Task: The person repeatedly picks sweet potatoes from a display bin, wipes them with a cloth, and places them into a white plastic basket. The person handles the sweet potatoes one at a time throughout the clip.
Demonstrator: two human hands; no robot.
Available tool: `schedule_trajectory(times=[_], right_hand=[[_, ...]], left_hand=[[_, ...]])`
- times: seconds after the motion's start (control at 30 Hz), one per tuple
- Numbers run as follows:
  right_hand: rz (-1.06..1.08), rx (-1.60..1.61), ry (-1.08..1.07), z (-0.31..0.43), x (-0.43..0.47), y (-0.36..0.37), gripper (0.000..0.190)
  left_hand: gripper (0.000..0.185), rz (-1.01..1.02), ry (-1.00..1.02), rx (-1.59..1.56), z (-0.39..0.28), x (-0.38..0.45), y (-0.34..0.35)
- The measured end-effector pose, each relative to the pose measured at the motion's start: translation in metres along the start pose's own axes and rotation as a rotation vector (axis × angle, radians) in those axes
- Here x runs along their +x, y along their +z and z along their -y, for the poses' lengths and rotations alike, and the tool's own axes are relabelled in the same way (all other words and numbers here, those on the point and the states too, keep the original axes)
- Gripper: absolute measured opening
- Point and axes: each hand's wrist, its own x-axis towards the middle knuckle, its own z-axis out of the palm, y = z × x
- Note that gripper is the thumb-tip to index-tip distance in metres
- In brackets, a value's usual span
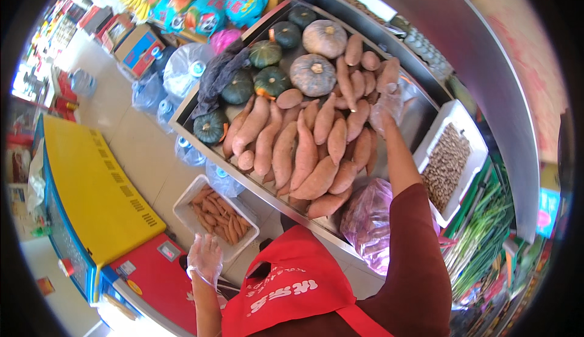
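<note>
My right hand (386,107), in a clear plastic glove, is at the right end of a heap of sweet potatoes (305,154). Its fingers are around the lower end of one sweet potato (389,71); the glove partly hides the grip. The heap lies in a metal-edged display bin (269,190), beside green squashes (237,86) and two greyish pumpkins (313,75). Low on the left, my left hand (205,255), also gloved, holds nothing and has its fingers extended. Near it, a white plastic tub (186,218) of small sweet potatoes (221,216) stands below the bin.
A purple plastic bag (368,223) sits at the bin's near right corner. Right of it are a white foam box (474,147) of small brown nuts or beans and green onions (479,241). Water jugs (182,70) and a yellow-topped chest (98,191) stand left.
</note>
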Motion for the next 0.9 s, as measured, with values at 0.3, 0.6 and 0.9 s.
schedule_trajectory(times=[0.3, 0.6, 0.9], right_hand=[[-0.164, -0.397, -0.351, 0.037, -0.018, 0.05, 0.047], [0.587, 0.022, -1.114, 0.101, -0.371, 0.124, 0.04], [1.573, -0.19, 0.612, -0.195, -0.593, 0.299, 0.013]], left_hand=[[0.028, -0.056, 0.018, -0.183, 0.026, 0.02, -0.033], [0.007, -0.21, 0.1, -0.141, 0.118, 0.083, -0.13], [0.032, -0.354, -0.154, -0.381, 0.22, 0.082, -0.147]])
